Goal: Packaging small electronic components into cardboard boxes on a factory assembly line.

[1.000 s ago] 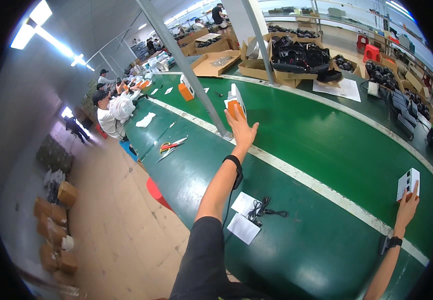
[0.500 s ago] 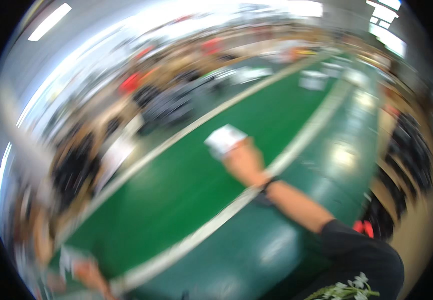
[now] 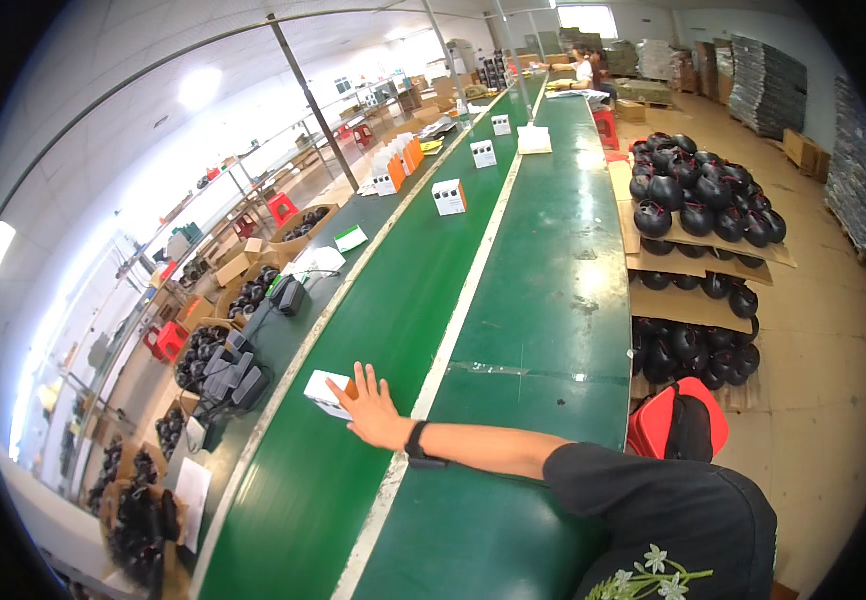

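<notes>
Right hand (image 3: 375, 414), fingers spread apart, touching the small white-and-orange carton (image 3: 324, 394) on the green conveyor belt (image 3: 393, 300); the left hand lies out of view. Light, even finger pressure should best keep the carton level.

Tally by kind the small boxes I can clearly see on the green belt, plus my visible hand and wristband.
Small white boxes: 4, one at the hand and three farther along the green belt
Right hand: 1
Black wristband: 1
Total: 6
</notes>
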